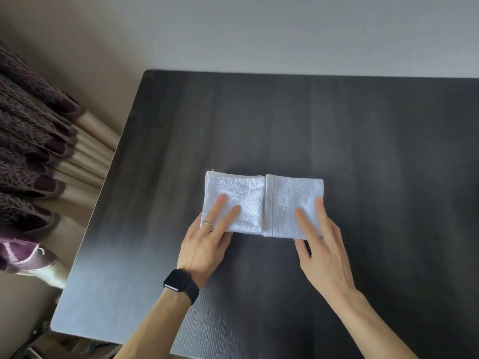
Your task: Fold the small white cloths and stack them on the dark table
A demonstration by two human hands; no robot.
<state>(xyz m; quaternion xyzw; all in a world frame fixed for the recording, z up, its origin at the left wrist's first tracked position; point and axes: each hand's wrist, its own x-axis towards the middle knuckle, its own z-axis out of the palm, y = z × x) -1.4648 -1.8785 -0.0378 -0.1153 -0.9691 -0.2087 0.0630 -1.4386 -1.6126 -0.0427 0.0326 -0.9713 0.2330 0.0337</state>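
Note:
A small white terry cloth [261, 200] lies folded on the dark table [363, 141], its two side flaps turned in and meeting at a seam near the middle. My left hand [207, 237], with a ring and a black watch on the wrist, lies with straight fingers flat on the left flap. My right hand [318, 239] presses straight fingers on the near right corner of the right flap, its thumb on the table just below the cloth's edge. No other cloth shows on the table.
The table's left edge runs diagonally at the left, with a pleated dark purple and beige curtain [39, 151] beyond it. A pale wall [285, 29] stands behind the table's far edge. Bare dark tabletop surrounds the cloth.

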